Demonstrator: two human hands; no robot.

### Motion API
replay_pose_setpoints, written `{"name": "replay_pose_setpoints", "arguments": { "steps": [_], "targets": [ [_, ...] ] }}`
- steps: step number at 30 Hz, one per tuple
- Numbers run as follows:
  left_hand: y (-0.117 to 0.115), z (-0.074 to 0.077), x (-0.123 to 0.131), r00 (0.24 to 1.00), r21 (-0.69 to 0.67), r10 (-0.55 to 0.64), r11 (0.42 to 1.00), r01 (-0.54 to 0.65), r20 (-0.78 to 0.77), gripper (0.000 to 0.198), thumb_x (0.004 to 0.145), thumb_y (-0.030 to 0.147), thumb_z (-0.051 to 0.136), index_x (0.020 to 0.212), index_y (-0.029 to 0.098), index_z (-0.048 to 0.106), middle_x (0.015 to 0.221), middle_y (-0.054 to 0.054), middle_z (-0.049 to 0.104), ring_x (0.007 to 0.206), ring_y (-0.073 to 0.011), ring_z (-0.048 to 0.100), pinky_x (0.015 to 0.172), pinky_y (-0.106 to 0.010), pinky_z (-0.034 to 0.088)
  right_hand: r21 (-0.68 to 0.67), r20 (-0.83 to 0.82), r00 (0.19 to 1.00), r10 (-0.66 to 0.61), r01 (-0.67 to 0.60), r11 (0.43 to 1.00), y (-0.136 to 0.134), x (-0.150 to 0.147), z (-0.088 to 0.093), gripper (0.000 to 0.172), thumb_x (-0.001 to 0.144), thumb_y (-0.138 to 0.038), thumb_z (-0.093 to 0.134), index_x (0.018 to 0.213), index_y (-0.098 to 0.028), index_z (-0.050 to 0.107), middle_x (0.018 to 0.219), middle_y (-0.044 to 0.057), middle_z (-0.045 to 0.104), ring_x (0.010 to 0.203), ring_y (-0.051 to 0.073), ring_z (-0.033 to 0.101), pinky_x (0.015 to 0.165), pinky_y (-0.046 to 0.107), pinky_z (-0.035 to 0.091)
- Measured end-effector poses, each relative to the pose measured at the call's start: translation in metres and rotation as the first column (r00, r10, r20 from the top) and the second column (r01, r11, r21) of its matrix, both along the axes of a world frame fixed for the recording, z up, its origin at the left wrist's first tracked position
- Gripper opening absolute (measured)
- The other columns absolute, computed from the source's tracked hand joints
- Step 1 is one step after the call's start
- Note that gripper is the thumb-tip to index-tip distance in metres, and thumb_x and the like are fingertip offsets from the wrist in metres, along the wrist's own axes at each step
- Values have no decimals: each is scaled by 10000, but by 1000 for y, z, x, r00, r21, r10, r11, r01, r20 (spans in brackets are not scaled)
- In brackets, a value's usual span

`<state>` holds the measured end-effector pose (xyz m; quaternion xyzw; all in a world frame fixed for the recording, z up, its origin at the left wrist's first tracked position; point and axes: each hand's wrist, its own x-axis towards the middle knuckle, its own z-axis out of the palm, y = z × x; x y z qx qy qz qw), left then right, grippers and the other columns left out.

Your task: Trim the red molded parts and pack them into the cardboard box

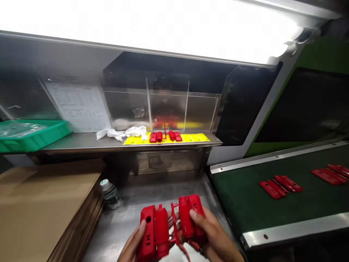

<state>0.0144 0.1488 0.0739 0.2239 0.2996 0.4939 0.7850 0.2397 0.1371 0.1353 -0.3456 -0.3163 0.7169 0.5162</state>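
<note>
Between my two hands, low in the view over the metal table (131, 193), is a red plastic molding (163, 231) with two housing halves joined by a thin runner. My left hand (131, 244) grips its left half, thumb on the front face. Around the right half my right hand (215, 233) is closed, with the thumb pressed on the front. Fingers of both hands are partly hidden behind the plastic. Something white shows below the runner, too little of it to name.
A conveyor belt (240, 203) at right carries red moldings (280, 186). Left are stacked cardboard (49, 203) and a bottle (110, 194). The shelf (81, 141) holds a green tray (35, 140), white cloths (122, 133), a yellow strip (195, 137) and another red molding (156, 137).
</note>
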Motion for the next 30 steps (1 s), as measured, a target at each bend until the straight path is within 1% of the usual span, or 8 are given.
{"name": "replay_pose_setpoints", "arguments": {
  "steps": [2, 4, 8, 12, 17, 20, 25, 30],
  "targets": [
    [-11, 32, -7, 997, -22, 5, 1000, -3, 73, 461, 963, 358, 524, 1396, 203, 566, 1334, -160, 648, 1332, -415, 474, 1093, -683, 382, 22, -14, 1000, 8, -8, 1000, -8, -6, 18, 427, 952, -437, 559, 1315, -220, 504, 1029, 81, 721, 816, 178, 712, 722, 318, 575],
    [-22, 58, -14, 975, -65, 103, 994, -92, 199, 534, 999, 375, 445, 1474, 131, 441, 1327, -197, 644, 1291, -397, 528, 1056, -699, 409, 58, 4, 998, 63, -63, 996, -12, -6, 32, 449, 988, -430, 482, 1394, -241, 449, 1091, 95, 713, 851, 199, 719, 794, 401, 589],
    [-37, 89, -28, 919, -177, 161, 979, -102, 359, 642, 1021, 363, 380, 1545, 39, 199, 1455, -267, 505, 1350, -396, 464, 1041, -685, 437, 60, 118, 985, 128, -136, 989, -10, -5, 50, 474, 989, -354, 478, 1429, -187, 422, 912, 108, 740, 684, 172, 714, 563, 264, 574],
    [-47, 103, -40, 893, -200, 160, 976, -80, 421, 622, 1011, 336, 405, 1554, 96, 216, 1522, -230, 440, 1384, -393, 416, 1038, -634, 475, 2, 110, 988, 107, -108, 994, -10, -15, 63, 528, 983, -248, 474, 1472, -110, 330, 751, 85, 736, 607, 161, 711, 525, 226, 571],
    [-54, 112, -42, 884, -198, 163, 977, -83, 437, 689, 985, 401, 462, 1556, 106, 213, 1539, -188, 433, 1397, -389, 402, 1027, -589, 506, -18, 46, 987, 152, -151, 988, -14, -19, 67, 402, 979, -217, 485, 1356, -78, 509, 713, 63, 740, 609, 129, 717, 556, 168, 573],
    [-58, 114, -36, 888, -205, 189, 973, -110, 420, 697, 978, 434, 488, 1539, 97, 250, 1523, -199, 454, 1385, -397, 424, 1033, -611, 491, -59, 21, 988, 150, -149, 987, -13, -12, 62, 370, 967, -206, 497, 1309, -84, 566, 714, 57, 743, 630, 129, 723, 559, 162, 572],
    [-66, 119, -21, 867, -38, 48, 999, -33, 496, 444, 1006, 429, 445, 1207, 84, 639, 1275, -173, 690, 1273, -362, 570, 1108, -622, 409, -148, -47, 981, 190, -195, 970, -9, 2, 46, 396, 970, -206, 425, 1334, -128, 562, 584, 21, 675, 478, 103, 640, 461, 156, 528],
    [-73, 133, -4, 837, 12, -12, 1000, 6, 547, 468, 1028, 423, 350, 1155, 91, 654, 1317, -179, 663, 1289, -342, 561, 1151, -613, 352, -218, -101, 965, 243, -260, 941, -3, 13, 29, 455, 945, -217, 432, 1393, -187, 511, 498, -29, 587, 397, 96, 555, 383, 153, 462]
  ]
}}
